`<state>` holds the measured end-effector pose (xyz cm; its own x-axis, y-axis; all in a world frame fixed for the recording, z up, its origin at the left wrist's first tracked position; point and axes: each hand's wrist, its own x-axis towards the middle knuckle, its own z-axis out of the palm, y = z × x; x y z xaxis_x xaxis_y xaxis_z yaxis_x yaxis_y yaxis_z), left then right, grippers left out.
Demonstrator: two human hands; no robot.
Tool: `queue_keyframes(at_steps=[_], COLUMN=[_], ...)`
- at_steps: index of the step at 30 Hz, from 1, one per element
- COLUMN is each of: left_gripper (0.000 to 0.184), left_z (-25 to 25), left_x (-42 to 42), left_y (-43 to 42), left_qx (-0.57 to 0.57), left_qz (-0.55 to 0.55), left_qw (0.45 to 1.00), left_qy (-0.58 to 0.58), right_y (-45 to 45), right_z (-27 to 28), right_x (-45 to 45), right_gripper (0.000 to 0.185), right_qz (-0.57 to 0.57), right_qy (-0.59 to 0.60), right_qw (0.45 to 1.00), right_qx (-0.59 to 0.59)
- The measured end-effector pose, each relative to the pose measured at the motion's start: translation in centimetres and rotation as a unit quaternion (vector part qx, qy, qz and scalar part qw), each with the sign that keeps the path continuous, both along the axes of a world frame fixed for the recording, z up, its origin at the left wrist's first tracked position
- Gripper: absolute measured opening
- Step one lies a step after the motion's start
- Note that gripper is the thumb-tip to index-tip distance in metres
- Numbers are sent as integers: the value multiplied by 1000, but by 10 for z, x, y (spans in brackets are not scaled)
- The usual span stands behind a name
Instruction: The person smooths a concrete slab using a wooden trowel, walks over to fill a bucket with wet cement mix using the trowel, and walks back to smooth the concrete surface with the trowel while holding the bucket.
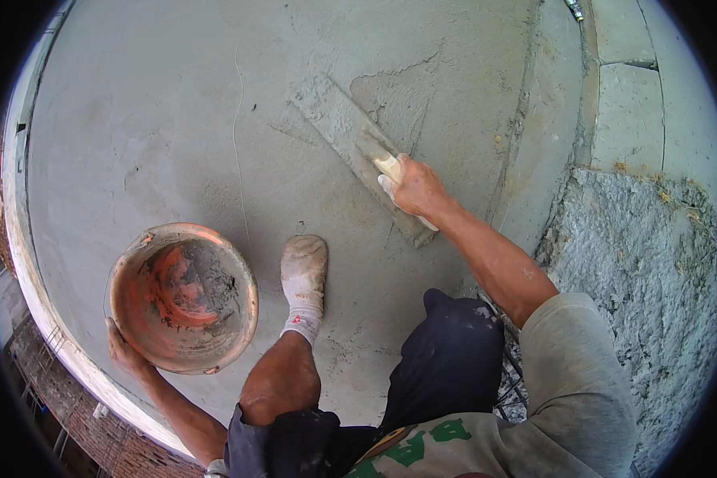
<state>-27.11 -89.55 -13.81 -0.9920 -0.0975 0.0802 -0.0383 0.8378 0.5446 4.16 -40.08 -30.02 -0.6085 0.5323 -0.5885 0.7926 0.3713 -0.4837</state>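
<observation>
My right hand (418, 190) is closed around the pale handle of a long plastering float (334, 119). The float's flat blade lies slantwise against wet grey mortar (402, 95), smeared with it. At lower left, my left hand (125, 352) grips the near left side of an orange bucket (249, 295); most of its fingers are hidden behind the wall. The bucket is tipped so that its inside faces me. Grey mortar (217, 285) clings to its bottom and right inner side, with orange plastic showing through elsewhere.
My sock-covered foot (303, 267) stands on the grey cement surface (159, 111), right of the bucket. A pale edge (64, 338) curves along the left, with brickwork (95, 434) beyond it. Rough grey concrete (637, 263) and smooth slabs (629, 111) lie at the right.
</observation>
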Motion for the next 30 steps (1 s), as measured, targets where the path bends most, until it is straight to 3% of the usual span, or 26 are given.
queue_keyframes(at_steps=[4,6,10,13,17,21,23,26,28,30], left_gripper=[49,49,50,50,49,48,48,50,53,57], left_z=[9,12,10,8,8,6,7,10,7,6], left_x=[4,4,7,6,9,12,12,18,18,19], left_y=[17,16,19,21,18,15,11,7,11,11], left_qx=[18,37,30,73,62,34,22,-24,-44,-46], left_qz=[16,30,19,44,35,26,25,26,14,11], left_qw=[999,997,999,995,997,999,999,999,999,999], left_qy=[-27,-66,-15,-42,-34,-15,-26,-26,-20,-1], right_y=[-37,-33,19,69,141,200,234,234,218,170], right_z=[20,14,-1,-5,-6,-19,-30,-39,-53,-33], right_x=[42,46,27,4,-26,-29,-18,-23,-32,-52], right_gripper=[43,36,33,32,37,47,53,53,49,47], right_qz=[156,190,214,177,43,-131,-264,-360,-327,-199], right_qy=[-31,-19,-2,-14,-58,-86,-74,30,80,68], right_qw=[987,980,965,962,966,935,934,925,939,975], right_qx=[13,59,150,206,248,319,228,120,71,70])
